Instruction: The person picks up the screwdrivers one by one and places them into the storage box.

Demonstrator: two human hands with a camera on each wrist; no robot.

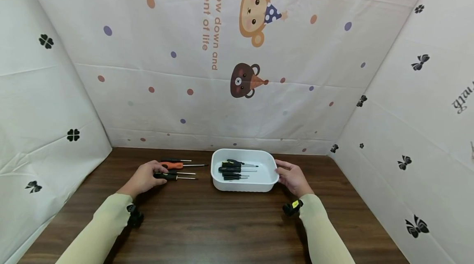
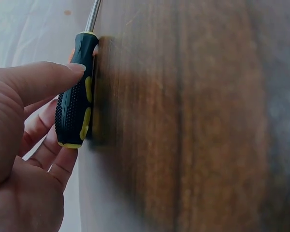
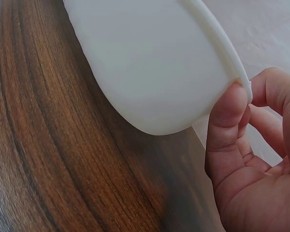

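At the left of the head view, my left hand (image 1: 145, 178) holds a black screwdriver with yellow accents (image 2: 77, 104) by its handle, thumb on one side and fingers on the other. Its shaft points right, close above or on the table; which one I cannot tell. Just behind it lie an orange-handled screwdriver (image 1: 173, 165) and other dark-handled ones, partly covered by the hand. My right hand (image 1: 293, 178) pinches the right rim of a white plastic tub (image 1: 242, 187). Inside the tub lie several black-handled screwdrivers (image 1: 230, 169), their shafts pointing right.
The brown wood-grain table (image 1: 207, 227) runs under everything. Behind it rises a white printed cloth (image 1: 166, 103), with further cloth walls at the left (image 1: 44, 103) and right (image 1: 400, 132). The tub stands near the table's back edge.
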